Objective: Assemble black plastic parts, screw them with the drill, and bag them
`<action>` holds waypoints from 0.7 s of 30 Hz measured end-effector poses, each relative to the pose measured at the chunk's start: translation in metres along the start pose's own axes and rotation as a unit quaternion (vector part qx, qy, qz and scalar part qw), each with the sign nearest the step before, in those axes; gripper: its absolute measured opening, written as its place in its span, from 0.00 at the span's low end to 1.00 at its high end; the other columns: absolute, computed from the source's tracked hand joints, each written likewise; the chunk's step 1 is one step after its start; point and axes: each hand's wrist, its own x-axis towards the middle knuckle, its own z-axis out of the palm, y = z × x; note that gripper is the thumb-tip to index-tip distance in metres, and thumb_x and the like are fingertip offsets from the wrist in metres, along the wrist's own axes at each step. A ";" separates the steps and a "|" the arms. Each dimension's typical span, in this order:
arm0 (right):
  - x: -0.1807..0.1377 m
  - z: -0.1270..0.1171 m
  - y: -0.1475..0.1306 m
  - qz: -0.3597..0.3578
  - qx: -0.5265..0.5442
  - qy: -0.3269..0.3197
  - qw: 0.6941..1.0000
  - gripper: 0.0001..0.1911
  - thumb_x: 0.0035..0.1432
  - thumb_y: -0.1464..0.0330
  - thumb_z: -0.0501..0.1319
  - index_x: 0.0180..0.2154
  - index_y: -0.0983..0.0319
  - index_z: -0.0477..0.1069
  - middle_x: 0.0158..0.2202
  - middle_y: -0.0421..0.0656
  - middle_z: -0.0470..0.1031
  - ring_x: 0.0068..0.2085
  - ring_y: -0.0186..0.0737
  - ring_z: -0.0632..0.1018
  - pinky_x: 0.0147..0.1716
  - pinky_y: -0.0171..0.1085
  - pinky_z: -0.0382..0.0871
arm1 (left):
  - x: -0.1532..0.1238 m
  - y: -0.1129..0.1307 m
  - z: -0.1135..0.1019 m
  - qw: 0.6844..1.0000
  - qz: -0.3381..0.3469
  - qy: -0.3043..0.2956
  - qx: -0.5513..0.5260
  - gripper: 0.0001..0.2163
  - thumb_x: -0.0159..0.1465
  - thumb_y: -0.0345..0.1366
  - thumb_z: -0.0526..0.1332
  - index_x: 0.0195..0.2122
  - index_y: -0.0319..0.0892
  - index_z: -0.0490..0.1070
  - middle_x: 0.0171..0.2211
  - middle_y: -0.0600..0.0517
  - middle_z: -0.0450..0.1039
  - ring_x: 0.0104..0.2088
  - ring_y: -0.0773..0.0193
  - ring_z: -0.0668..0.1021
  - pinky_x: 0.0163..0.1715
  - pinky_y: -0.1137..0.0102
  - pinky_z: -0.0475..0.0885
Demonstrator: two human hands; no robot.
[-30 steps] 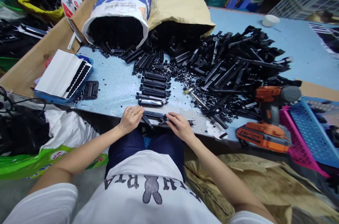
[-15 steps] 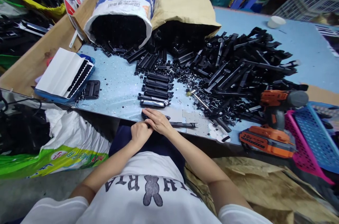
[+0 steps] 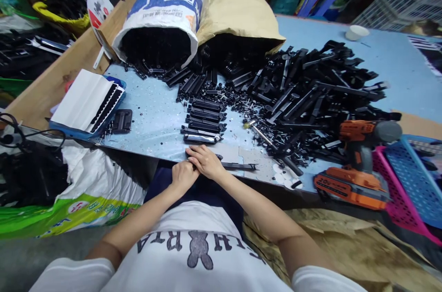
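Both hands meet at the near table edge. My right hand (image 3: 206,163) lies with fingers together over a black plastic part (image 3: 218,157), most of which it covers. Curled closed against it from the left is my left hand (image 3: 184,176); whatever its fingers hold is hidden. A long thin black piece (image 3: 240,166) extends to the right of my right hand on a grey cardboard sheet (image 3: 248,154). Just beyond the hands, several black bar-shaped assemblies (image 3: 206,116) lie stacked in a row, the nearest one (image 3: 203,138) shiny on top.
Black parts (image 3: 311,84) and small metal pins (image 3: 241,101) heap at centre right. A white sack (image 3: 162,6) and a tan sack (image 3: 238,11) open toward me. An orange cordless drill (image 3: 355,167) stands right, beside pink and blue baskets (image 3: 414,181). A blue tray (image 3: 74,131) sits left.
The view has shifted slightly, so the scene sits a little lower. Both hands keep nearly the same place and pose on the black part.
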 end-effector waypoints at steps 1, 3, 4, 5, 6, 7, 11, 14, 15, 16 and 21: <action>-0.002 -0.001 -0.002 -0.005 -0.006 -0.001 1.000 0.20 0.66 0.62 0.47 0.55 0.60 0.66 0.53 0.47 0.68 0.49 0.43 0.69 0.49 0.45 0.67 | -0.001 -0.003 0.000 1.000 0.018 0.006 0.005 0.15 0.63 0.40 0.52 0.31 0.38 0.76 0.29 0.42 0.76 0.33 0.56 0.78 0.32 0.67 0.68; -0.012 -0.008 -0.001 -0.034 -0.023 -0.007 0.999 0.22 0.66 0.61 0.47 0.57 0.60 0.62 0.57 0.49 0.63 0.54 0.44 0.67 0.52 0.46 0.64 | 0.000 -0.011 0.001 0.996 0.082 0.039 0.014 0.14 0.63 0.39 0.53 0.31 0.39 0.75 0.29 0.43 0.75 0.33 0.56 0.77 0.32 0.66 0.69; -0.020 -0.013 0.002 -0.053 -0.036 -0.006 0.998 0.23 0.65 0.60 0.47 0.59 0.61 0.60 0.59 0.50 0.60 0.57 0.45 0.64 0.54 0.47 0.62 | 0.001 -0.016 0.000 0.989 0.126 0.070 0.016 0.13 0.63 0.39 0.53 0.31 0.39 0.75 0.30 0.43 0.75 0.35 0.56 0.77 0.33 0.66 0.69; -0.031 -0.020 0.007 -0.064 -0.054 0.003 0.996 0.26 0.64 0.57 0.48 0.59 0.62 0.58 0.61 0.51 0.58 0.59 0.46 0.62 0.55 0.48 0.60 | 0.003 -0.020 -0.001 0.978 0.178 0.103 0.018 0.13 0.63 0.40 0.53 0.33 0.40 0.75 0.33 0.42 0.75 0.38 0.55 0.76 0.35 0.65 0.70; -0.043 -0.027 0.015 -0.060 -0.079 0.018 0.995 0.29 0.62 0.54 0.50 0.60 0.63 0.58 0.61 0.53 0.57 0.59 0.47 0.61 0.55 0.49 0.59 | 0.007 -0.023 -0.002 0.962 0.238 0.130 0.021 0.13 0.64 0.40 0.53 0.37 0.40 0.74 0.37 0.42 0.74 0.42 0.55 0.75 0.39 0.64 0.69; -0.055 -0.034 0.025 -0.034 -0.113 0.041 0.992 0.33 0.59 0.50 0.52 0.58 0.65 0.59 0.59 0.55 0.59 0.58 0.50 0.63 0.53 0.50 0.60 | 0.013 -0.024 -0.004 0.943 0.300 0.143 0.028 0.14 0.64 0.41 0.53 0.42 0.40 0.73 0.43 0.42 0.73 0.47 0.54 0.73 0.43 0.62 0.68; -0.092 -0.059 0.063 0.095 -0.228 0.006 0.969 0.33 0.51 0.42 0.54 0.34 0.67 0.72 0.34 0.53 0.73 0.36 0.47 0.74 0.35 0.41 0.65 | 0.042 -0.010 -0.012 0.897 0.427 0.068 0.091 0.24 0.64 0.46 0.54 0.57 0.36 0.61 0.52 0.38 0.66 0.51 0.52 0.70 0.47 0.61 0.65; -0.098 -0.070 0.073 0.102 -0.222 -0.051 0.968 0.32 0.54 0.41 0.49 0.23 0.64 0.67 0.23 0.47 0.70 0.26 0.39 0.71 0.28 0.35 0.58 | 0.058 0.005 -0.025 0.918 0.380 0.007 0.118 0.24 0.65 0.49 0.49 0.49 0.32 0.69 0.42 0.38 0.73 0.41 0.53 0.75 0.38 0.64 0.66; -0.097 -0.073 0.072 0.098 -0.206 -0.051 0.972 0.33 0.55 0.41 0.47 0.23 0.63 0.67 0.22 0.46 0.69 0.25 0.37 0.70 0.26 0.35 0.56 | 0.060 0.008 -0.030 0.926 0.360 -0.008 0.114 0.23 0.67 0.48 0.47 0.44 0.33 0.72 0.39 0.40 0.74 0.39 0.55 0.75 0.36 0.66 0.66; -0.095 -0.076 0.069 0.088 -0.184 -0.051 0.978 0.34 0.56 0.41 0.45 0.23 0.63 0.66 0.22 0.46 0.69 0.25 0.36 0.69 0.26 0.34 0.55 | 0.060 0.010 -0.036 0.933 0.344 -0.022 0.105 0.23 0.67 0.48 0.44 0.39 0.35 0.73 0.36 0.41 0.75 0.38 0.56 0.76 0.34 0.67 0.66; -0.085 -0.089 0.046 0.091 -0.134 -0.120 0.979 0.34 0.57 0.41 0.41 0.24 0.63 0.66 0.21 0.45 0.69 0.24 0.36 0.69 0.25 0.34 0.51 | 0.053 0.016 -0.050 0.958 0.267 -0.039 0.095 0.27 0.68 0.47 0.40 0.33 0.39 0.76 0.32 0.43 0.76 0.35 0.57 0.78 0.32 0.68 0.66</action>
